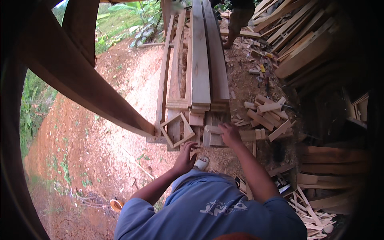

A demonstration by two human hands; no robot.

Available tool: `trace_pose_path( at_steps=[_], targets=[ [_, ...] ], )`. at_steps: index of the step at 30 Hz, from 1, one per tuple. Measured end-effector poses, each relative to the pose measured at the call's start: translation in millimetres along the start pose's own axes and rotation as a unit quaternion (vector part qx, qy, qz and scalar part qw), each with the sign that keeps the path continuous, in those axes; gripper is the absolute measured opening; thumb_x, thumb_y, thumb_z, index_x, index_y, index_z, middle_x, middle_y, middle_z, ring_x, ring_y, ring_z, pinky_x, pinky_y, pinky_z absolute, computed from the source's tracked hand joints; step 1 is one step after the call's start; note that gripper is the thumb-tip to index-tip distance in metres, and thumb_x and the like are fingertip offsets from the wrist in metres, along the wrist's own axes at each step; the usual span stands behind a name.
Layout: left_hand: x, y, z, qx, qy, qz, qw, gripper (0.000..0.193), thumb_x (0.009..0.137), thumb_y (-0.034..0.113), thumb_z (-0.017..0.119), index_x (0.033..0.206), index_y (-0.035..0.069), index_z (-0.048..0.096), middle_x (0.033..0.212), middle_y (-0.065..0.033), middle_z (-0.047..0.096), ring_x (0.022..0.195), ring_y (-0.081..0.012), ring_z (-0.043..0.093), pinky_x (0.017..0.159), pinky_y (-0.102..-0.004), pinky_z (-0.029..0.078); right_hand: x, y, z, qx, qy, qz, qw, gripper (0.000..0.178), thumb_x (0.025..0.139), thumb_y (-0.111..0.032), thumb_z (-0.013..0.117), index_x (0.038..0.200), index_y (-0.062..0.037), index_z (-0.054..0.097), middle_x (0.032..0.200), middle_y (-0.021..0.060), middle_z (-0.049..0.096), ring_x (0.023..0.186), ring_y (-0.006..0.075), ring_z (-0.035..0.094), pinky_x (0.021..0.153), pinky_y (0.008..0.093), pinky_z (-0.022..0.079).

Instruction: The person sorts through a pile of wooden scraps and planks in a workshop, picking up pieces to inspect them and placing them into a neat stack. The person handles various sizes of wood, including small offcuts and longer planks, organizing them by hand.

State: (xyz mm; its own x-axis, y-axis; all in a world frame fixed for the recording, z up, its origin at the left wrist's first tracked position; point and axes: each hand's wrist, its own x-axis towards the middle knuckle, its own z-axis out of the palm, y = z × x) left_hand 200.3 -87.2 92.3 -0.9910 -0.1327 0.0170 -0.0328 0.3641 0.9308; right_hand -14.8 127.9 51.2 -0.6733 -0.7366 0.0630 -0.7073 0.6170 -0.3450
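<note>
My right hand [230, 134] grips one end of a short pale wooden piece [213, 129] that lies across the near ends of a stack of long planks [200, 64]. Lower down and to its left, my left hand [185, 157] hovers with fingers loosely spread and nothing in it, just under the plank ends. A small square wooden frame [178, 130] leans on the stack's near end, left of the short piece. My blue-shirted body fills the lower middle.
A thick sloping beam [84, 86] crosses the left side. Short offcuts [267, 114] pile to the right, with more boards [304, 44] and thin strips [310, 214] behind. Another person's legs [237, 22] stand at the far end. Red soil [100, 156] lies below left, and a white sandal [201, 163] shows.
</note>
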Motion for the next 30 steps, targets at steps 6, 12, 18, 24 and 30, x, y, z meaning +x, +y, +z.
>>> trace_pose_path(
  at_steps=[6,12,18,24,30],
  targets=[
    [33.5,2.9,31.2,-0.097,-0.027,-0.017,0.995,0.045,0.094,-0.004,0.061,0.136,0.003,0.046,0.129,-0.0158,0.053,0.117,-0.0264,0.061,0.097,-0.0374,0.052,-3.0,-0.3,-2.6,0.088,-0.033,0.079,0.992,0.039,0.076,-0.006,0.073,0.115,-0.0068,0.068,0.115,0.0153,0.063,0.108,0.0359,0.063,0.092,0.0451,0.053],
    [52.8,-2.7,52.7,-0.186,-0.081,-0.087,0.975,0.042,0.098,-0.002,0.056,0.138,0.003,0.044,0.132,-0.0124,0.054,0.121,-0.023,0.059,0.1,-0.0368,0.051,-54.2,-8.5,-9.9,0.169,0.015,0.195,0.966,0.048,0.07,-0.008,0.086,0.113,-0.0043,0.067,0.113,0.0161,0.063,0.103,0.0348,0.065,0.089,0.0422,0.055],
    [68.4,-1.2,92.8,-0.148,-0.237,-0.144,0.949,0.048,0.102,0.025,0.062,0.143,0.005,0.046,0.14,-0.0108,0.054,0.127,-0.0237,0.055,0.105,-0.0376,0.046,-151.3,-34.6,-34.3,0.568,0.118,0.382,0.719,0.048,0.077,-0.011,0.087,0.118,0.0024,0.065,0.11,0.0123,0.069,0.098,0.0198,0.068,0.084,0.0336,0.055],
    [57.2,54.6,154.0,-0.217,-0.414,-0.239,0.851,0.062,0.103,0.041,0.059,0.153,0.01,0.041,0.148,-0.0079,0.05,0.133,-0.0224,0.052,0.112,-0.0363,0.04,-234.4,-52.4,-46.0,0.736,0.209,0.397,0.507,0.034,0.092,-0.011,0.072,0.121,0.0038,0.064,0.105,0.0091,0.07,0.097,0.0177,0.067,0.088,0.0323,0.053],
    [23.6,67.7,212.1,-0.348,-0.405,-0.303,0.789,0.046,0.106,0.037,0.055,0.133,0.0,0.059,0.123,-0.0098,0.065,0.113,-0.0204,0.063,0.101,-0.034,0.047,-273.7,-65.4,-39.0,0.707,0.213,0.401,0.542,0.035,0.103,-0.022,0.058,0.123,0.006,0.065,0.108,0.0124,0.071,0.093,0.0186,0.07,0.079,0.034,0.058]
  ],
)
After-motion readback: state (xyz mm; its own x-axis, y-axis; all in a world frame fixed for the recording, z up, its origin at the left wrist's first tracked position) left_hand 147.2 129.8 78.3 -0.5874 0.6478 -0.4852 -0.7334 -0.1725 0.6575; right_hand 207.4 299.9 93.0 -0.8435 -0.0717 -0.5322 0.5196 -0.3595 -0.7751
